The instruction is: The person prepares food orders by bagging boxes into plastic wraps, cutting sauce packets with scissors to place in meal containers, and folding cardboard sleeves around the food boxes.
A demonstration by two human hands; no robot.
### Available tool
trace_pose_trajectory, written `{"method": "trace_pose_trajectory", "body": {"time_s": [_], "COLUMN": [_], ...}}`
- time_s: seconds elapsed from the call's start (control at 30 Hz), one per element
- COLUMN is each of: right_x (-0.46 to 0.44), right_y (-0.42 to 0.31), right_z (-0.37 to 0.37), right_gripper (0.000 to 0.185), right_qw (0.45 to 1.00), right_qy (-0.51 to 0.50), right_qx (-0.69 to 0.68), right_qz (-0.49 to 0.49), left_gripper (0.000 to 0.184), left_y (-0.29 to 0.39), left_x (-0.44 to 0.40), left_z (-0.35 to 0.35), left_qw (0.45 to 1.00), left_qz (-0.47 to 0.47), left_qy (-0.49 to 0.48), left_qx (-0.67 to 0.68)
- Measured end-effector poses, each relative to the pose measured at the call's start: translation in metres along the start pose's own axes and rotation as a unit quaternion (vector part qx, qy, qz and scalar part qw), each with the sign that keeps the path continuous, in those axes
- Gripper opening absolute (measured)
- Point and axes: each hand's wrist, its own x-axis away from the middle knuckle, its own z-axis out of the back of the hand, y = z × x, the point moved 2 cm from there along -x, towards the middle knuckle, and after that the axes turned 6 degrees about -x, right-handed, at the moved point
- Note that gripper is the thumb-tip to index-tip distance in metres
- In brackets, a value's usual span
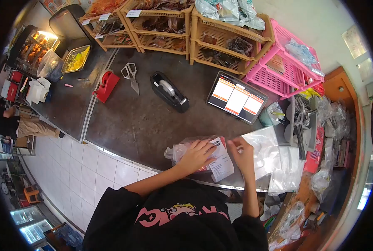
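A clear plastic bag with reddish contents (180, 151) lies at the front edge of the dark table. On its right part rests a printed white receipt (222, 164), slightly tilted. My left hand (197, 155) lies over the bag with its fingers spread, fingertips at the receipt's left edge. Just right of the receipt is my right hand (242, 154), its fingers bent in and thumb close to the forefinger. Whatever might be between those fingertips is too small to make out. White plastic bags (263, 152) lie flat beside my right hand.
Behind the bag stand a tablet (237, 97), a black tape dispenser (169, 91), scissors (131, 76) and a red tape dispenser (106, 85). Tan racks (190, 37) and a pink rack (274, 62) line the back. Another person (23, 124) is at far left.
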Motion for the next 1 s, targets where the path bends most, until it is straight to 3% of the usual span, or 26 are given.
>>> {"method": "trace_pose_trajectory", "body": {"time_s": [0.03, 0.1, 0.23, 0.3, 0.43, 0.47, 0.5, 0.53, 0.6, 0.63, 0.7, 0.73, 0.77, 0.8, 0.83, 0.87, 0.9, 0.93, 1.0], "right_x": [-0.011, -0.029, -0.035, -0.029, -0.021, -0.017, -0.011, 0.001, 0.017, 0.01, -0.013, -0.039, -0.061, -0.089, -0.131, -0.15, -0.169, -0.183, -0.195], "right_y": [0.005, 0.031, 0.044, 0.039, 0.062, 0.089, 0.11, 0.122, 0.138, 0.144, 0.155, 0.152, 0.147, 0.134, 0.053, 0.035, 0.022, 0.017, 0.006], "right_z": [-0.006, -0.029, -0.047, -0.047, -0.024, -0.02, -0.022, -0.024, -0.028, -0.024, -0.008, -0.004, -0.005, -0.014, -0.038, -0.061, -0.09, -0.119, -0.165], "right_gripper": [0.017, 0.023, 0.029, 0.042, 0.053, 0.052, 0.053, 0.053, 0.049, 0.049, 0.041, 0.031, 0.025, 0.018, 0.014, 0.014, 0.017, 0.019, 0.02], "right_qw": [1.0, 0.991, 0.971, 0.902, 0.879, 0.951, 0.973, 0.972, 0.954, 0.954, 0.909, 0.94, 0.981, 0.994, 0.996, 0.996, 0.98, 0.979, 0.979], "right_qy": [0.001, -0.126, -0.148, -0.097, -0.072, -0.118, -0.158, -0.162, -0.102, -0.106, -0.273, -0.274, -0.169, -0.084, -0.014, -0.03, -0.05, -0.084, -0.157], "right_qx": [0.0, 0.029, 0.185, 0.418, 0.471, 0.275, 0.064, 0.066, -0.182, -0.181, -0.114, 0.043, 0.036, -0.015, -0.086, -0.069, -0.101, -0.091, -0.021], "right_qz": [0.001, -0.011, -0.005, 0.044, 0.004, -0.078, -0.157, -0.155, -0.215, -0.213, -0.295, -0.198, -0.088, -0.062, 0.031, 0.057, 0.164, 0.163, 0.126], "left_gripper": [0.043, 0.044, 0.048, 0.049, 0.052, 0.052, 0.052, 0.053, 0.053, 0.051, 0.043, 0.043, 0.039, 0.035, 0.026, 0.026, 0.021, 0.017, 0.014], "left_y": [0.003, 0.007, 0.007, 0.009, 0.013, 0.014, 0.013, 0.013, 0.011, 0.009, 0.001, -0.005, -0.011, -0.017, -0.039, -0.058, -0.076, -0.094, -0.143], "left_x": [0.002, 0.007, 0.018, 0.021, 0.019, 0.019, 0.018, 0.018, 0.016, 0.015, 0.012, 0.007, 0.004, 0.0, -0.013, -0.018, -0.021, -0.023, -0.025], "left_z": [0.003, 0.003, -0.006, -0.009, -0.008, -0.006, -0.004, -0.003, 0.001, 0.004, 0.011, 0.022, 0.035, 0.052, 0.084, 0.092, 0.096, 0.099, 0.083], "left_qw": [1.0, 1.0, 1.0, 0.999, 0.999, 0.998, 0.998, 0.998, 0.998, 0.997, 0.989, 0.99, 0.975, 0.95, 0.954, 0.955, 0.951, 0.946, 0.972], "left_qz": [-0.009, -0.016, -0.019, -0.017, -0.006, -0.003, 0.0, 0.001, 0.008, 0.008, 0.012, 0.014, 0.052, 0.089, 0.074, 0.076, 0.123, 0.168, 0.145], "left_qy": [-0.005, -0.011, -0.023, -0.035, -0.046, -0.054, -0.052, -0.057, -0.06, -0.066, -0.073, -0.069, -0.059, -0.048, 0.009, 0.01, 0.012, 0.013, 0.082], "left_qx": [0.002, 0.005, 0.0, -0.002, -0.027, -0.026, -0.027, -0.01, 0.005, 0.041, 0.125, 0.119, 0.208, 0.296, 0.291, 0.287, 0.283, 0.278, 0.163]}}
